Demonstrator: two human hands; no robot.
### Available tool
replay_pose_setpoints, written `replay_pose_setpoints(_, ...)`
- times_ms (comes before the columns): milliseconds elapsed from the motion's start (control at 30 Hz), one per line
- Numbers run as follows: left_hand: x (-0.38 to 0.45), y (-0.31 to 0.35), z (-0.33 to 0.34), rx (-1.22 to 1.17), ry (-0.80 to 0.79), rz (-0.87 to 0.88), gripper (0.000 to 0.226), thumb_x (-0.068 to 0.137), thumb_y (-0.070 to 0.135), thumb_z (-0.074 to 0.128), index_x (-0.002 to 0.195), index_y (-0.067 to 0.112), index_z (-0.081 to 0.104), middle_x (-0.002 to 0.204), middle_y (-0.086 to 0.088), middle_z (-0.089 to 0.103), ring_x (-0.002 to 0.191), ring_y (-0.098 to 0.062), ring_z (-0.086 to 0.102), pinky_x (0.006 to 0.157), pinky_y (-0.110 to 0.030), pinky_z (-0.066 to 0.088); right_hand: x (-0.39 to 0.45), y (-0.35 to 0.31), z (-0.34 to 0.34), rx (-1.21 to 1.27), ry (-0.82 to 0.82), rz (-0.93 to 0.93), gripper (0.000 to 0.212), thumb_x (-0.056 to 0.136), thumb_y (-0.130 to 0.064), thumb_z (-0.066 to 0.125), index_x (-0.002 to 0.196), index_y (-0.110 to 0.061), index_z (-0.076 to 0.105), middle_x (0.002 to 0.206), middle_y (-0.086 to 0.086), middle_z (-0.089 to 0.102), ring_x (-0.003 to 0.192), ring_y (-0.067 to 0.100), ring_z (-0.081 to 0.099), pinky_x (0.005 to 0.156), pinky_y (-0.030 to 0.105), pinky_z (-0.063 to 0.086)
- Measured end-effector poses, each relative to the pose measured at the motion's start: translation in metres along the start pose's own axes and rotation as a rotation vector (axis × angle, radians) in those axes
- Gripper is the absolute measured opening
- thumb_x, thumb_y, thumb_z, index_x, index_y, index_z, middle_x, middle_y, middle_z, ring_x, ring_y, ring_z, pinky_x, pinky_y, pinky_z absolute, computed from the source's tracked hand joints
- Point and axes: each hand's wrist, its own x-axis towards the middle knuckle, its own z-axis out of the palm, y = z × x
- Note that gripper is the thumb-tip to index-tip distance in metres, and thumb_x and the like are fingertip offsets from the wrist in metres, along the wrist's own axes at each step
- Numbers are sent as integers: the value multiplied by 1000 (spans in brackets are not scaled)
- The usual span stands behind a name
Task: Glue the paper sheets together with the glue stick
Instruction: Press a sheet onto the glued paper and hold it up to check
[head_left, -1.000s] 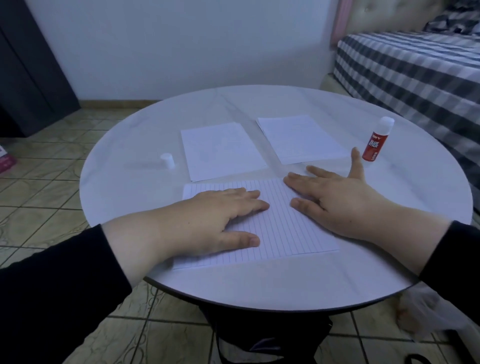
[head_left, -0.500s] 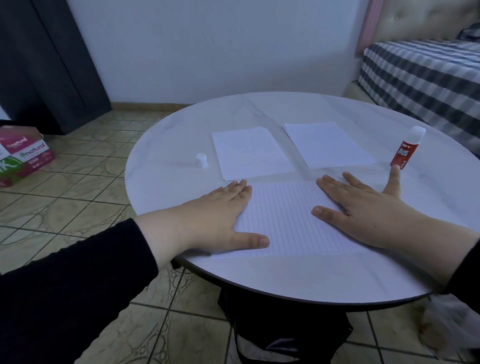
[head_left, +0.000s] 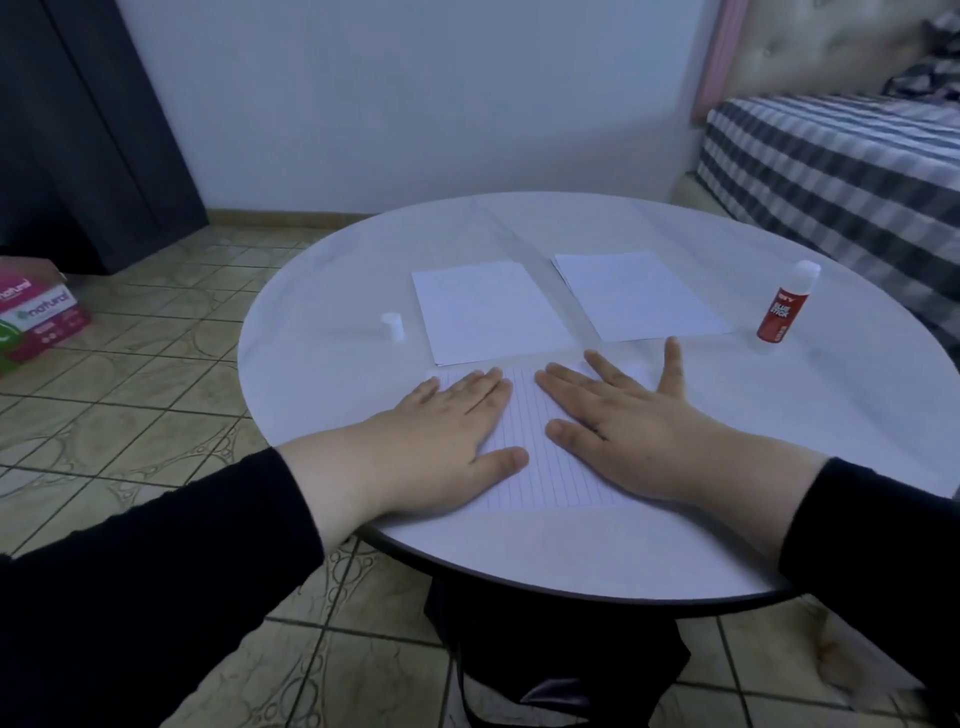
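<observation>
Head view: left hand (head_left: 441, 431), right hand (head_left: 639, 426) flat, fingers spread, pressing lined sheet (head_left: 540, 467); holding nothing.

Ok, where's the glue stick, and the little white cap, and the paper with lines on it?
glue stick (head_left: 781, 315), head view, on the red label.
little white cap (head_left: 392, 326), head view, on its side wall.
lined paper (head_left: 537, 457), head view, on the bare strip between the hands.

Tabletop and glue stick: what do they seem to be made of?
Tabletop: looks like pale marble or a marble-look laminate, smooth and slightly glossy, with faint grey veins and soft reflections. Glue stick: apparently plastic, a red printed tube with a white end.
</observation>
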Motion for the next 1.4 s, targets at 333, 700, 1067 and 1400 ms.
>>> replay_pose_setpoints(333, -10, -15, -1, 17, -61, -55, 96, 78, 80, 6, 150, 23, -22, 158, 7, -27, 144, -4, -24, 121, -40, -7, -13, 49, -1, -61, -77, 239, 82, 79, -81, -5, 151, -41, -10, 159, -22, -8, 149, 9, -6, 103, 67, -24)
replay_pose_setpoints(700, -26, -41, 0, -33, -111, -27, 131, 46, 103, 20, 149, 34, -24, 155, 17, -29, 141, 2, -24, 119, -42, -12, -52, 61, -12, 62, -242, 4, 99, 58, -96, 21, 142, -58, -17, 148, -34, -18, 144, 8, -24, 103, 64, -28)
replay_pose_setpoints(1067, -47, -4, -3, -185, 49, 175, 112, 63, 94, 18, 155, 32, 5, 161, 15, -10, 143, 5, -14, 118, -31, -13, -83, 46, -21, 115, -256, -131, 102, 53, -97, 30, 142, -62, -4, 153, -36, -10, 141, 0, -27, 104, 62, -29)
replay_pose_setpoints(1400, -76, 17, 6, -84, 72, 202, 86, 80, 62, 64, 151, 37, 23, 158, 20, 14, 146, 2, 11, 120, -29, 17, -117, 23, -23, 38, -196, -212, 108, 56, -87, 54, 147, -53, 7, 151, -38, 2, 141, -6, -23, 102, 60, -33)
